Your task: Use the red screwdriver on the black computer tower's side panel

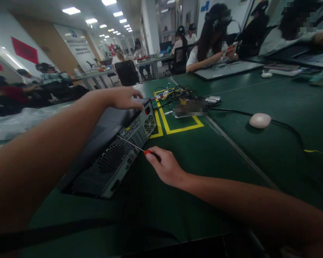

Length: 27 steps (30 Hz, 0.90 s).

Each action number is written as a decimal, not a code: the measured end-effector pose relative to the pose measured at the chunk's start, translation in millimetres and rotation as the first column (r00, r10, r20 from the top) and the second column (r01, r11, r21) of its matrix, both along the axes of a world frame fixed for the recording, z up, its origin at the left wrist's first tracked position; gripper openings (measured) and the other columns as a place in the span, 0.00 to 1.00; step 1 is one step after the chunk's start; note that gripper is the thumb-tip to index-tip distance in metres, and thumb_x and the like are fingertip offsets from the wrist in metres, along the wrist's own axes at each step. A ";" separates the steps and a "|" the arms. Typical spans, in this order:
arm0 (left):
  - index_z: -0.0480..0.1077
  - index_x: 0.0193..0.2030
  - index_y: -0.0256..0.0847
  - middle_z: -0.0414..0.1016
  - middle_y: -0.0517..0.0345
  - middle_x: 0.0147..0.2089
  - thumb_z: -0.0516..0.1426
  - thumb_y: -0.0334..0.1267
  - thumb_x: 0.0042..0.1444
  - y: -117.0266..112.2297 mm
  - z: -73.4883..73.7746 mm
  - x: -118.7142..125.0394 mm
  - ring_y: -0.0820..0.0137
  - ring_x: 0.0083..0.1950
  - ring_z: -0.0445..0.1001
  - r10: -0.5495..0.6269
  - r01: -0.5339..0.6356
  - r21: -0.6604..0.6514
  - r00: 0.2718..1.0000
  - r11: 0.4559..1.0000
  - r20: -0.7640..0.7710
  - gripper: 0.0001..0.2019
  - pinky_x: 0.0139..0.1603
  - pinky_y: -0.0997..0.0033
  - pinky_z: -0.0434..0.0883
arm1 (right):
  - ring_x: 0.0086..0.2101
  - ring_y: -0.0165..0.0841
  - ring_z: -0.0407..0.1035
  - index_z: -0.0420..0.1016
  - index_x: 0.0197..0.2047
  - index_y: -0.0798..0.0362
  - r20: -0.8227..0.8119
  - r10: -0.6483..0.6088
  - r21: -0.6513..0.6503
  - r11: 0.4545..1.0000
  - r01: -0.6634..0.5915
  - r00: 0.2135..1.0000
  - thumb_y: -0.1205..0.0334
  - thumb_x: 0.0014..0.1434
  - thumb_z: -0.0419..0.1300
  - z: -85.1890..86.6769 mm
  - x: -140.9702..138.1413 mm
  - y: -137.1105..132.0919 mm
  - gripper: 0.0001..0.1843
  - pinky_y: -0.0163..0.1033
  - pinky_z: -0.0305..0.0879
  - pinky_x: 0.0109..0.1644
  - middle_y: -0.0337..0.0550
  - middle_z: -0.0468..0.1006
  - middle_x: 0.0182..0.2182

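- Red-collared screwdriver (147,152): gripped in the right hand (165,165) near its collar, likely for aim; shaft tip beyond and left.
- Computer tower (111,157): on the green table (218,154), left of that grip, back turned towards it, presumably for access.
- Left hand (125,98): fingers loosely spread over the tower's far edge, perhaps steadying it.

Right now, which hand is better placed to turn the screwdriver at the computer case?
Probably the right hand: it grips the screwdriver, whose shaft points at the computer case. The left hand is at the case's far end, no tool visible.
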<state>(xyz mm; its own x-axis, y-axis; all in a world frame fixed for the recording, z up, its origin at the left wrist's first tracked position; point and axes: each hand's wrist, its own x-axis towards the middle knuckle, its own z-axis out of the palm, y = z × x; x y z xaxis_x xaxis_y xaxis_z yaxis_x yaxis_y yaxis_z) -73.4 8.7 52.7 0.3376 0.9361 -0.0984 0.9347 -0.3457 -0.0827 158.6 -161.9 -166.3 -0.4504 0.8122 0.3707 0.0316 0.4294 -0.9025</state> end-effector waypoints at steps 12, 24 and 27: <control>0.80 0.68 0.44 0.88 0.38 0.67 0.62 0.55 0.68 26.7 -63.4 17.6 0.43 0.68 0.85 0.041 -0.104 0.150 0.927 0.983 0.373 0.27 0.75 0.41 0.78 | 0.37 0.37 0.77 0.71 0.50 0.43 -0.027 -0.017 -0.139 0.990 0.013 0.999 0.59 0.74 0.73 2.7 1.0 -5.4 0.13 0.44 0.74 0.46 0.35 0.81 0.39; 0.88 0.64 0.42 0.91 0.38 0.69 0.61 0.49 0.66 28.5 -64.7 16.1 0.43 0.71 0.85 -0.018 -0.064 0.188 0.914 0.980 0.405 0.25 0.78 0.43 0.77 | 0.40 0.40 0.80 0.77 0.50 0.45 -0.028 -0.054 -0.075 0.996 0.052 0.998 0.55 0.78 0.71 3.9 3.1 -3.7 0.08 0.47 0.77 0.48 0.40 0.85 0.41; 0.87 0.63 0.43 0.92 0.39 0.70 0.61 0.49 0.65 28.5 -64.6 16.0 0.45 0.69 0.85 -0.016 -0.067 0.186 0.912 0.980 0.410 0.25 0.77 0.45 0.78 | 0.43 0.42 0.81 0.80 0.51 0.45 -0.044 -0.060 -0.034 0.998 0.058 0.997 0.53 0.79 0.70 3.6 4.0 -2.6 0.07 0.49 0.78 0.53 0.42 0.86 0.43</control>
<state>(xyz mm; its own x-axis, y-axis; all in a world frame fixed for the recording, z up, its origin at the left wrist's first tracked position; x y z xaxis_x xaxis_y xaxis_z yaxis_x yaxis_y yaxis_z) -57.4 37.2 -11.9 0.2854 0.9318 0.2244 0.9090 -0.3373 0.2447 162.6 -164.5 -162.7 -0.3851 0.8487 0.3626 0.0153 0.3987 -0.9169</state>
